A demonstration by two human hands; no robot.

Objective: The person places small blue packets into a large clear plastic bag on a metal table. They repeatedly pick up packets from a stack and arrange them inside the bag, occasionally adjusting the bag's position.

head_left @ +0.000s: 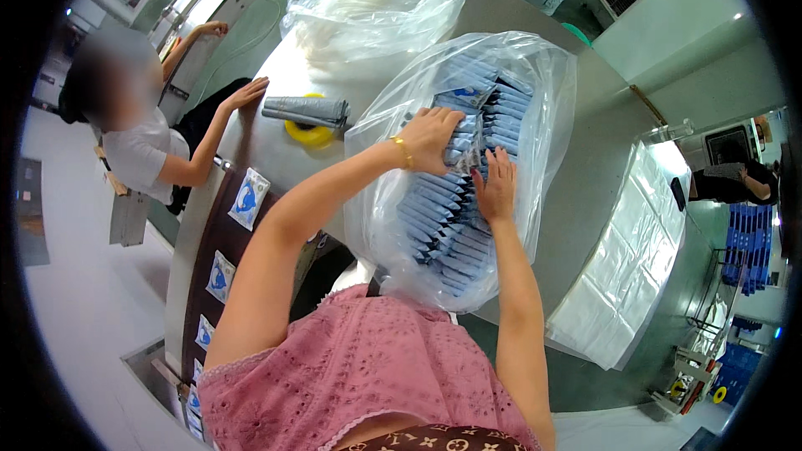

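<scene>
A large clear plastic bag stands on the metal table, its mouth spread wide. Small blue-and-white sealed packets fill it in close rows, most of them on edge. My left hand reaches into the bag from the left, fingers and thumb bent around packets in the upper middle. Opposite it, my right hand lies against the packets with its fingers stretched out, the thumb set apart. The packets directly under both palms are hidden.
Another filled clear bag sits at the back. Left of mine lie a grey roll and yellow tape. A dark conveyor carries loose packets. Flat plastic sheets lie at right. A co-worker sits at left.
</scene>
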